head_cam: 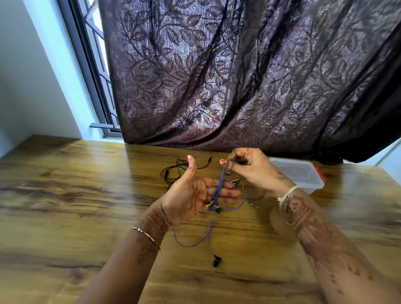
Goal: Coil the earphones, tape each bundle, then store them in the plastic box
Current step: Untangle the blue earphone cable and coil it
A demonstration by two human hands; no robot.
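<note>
Left hand (193,193) palm up with fingers spread apart, purple earphone cord (219,187) wound across them, right hand (249,170) pinching the cord's upper end, earbud (216,261) trailing on the wooden table (66,192), black earphones (174,169) beyond, lidded plastic box (297,173) at right.

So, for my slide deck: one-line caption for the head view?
Left hand serves as spool while right hand winds the purple earphones around its fingers, above a wooden table.

You can read no text, label, brand or number anywhere here; the plastic box (297,173) at two o'clock shows no legible marking, nor does anything else.
</note>
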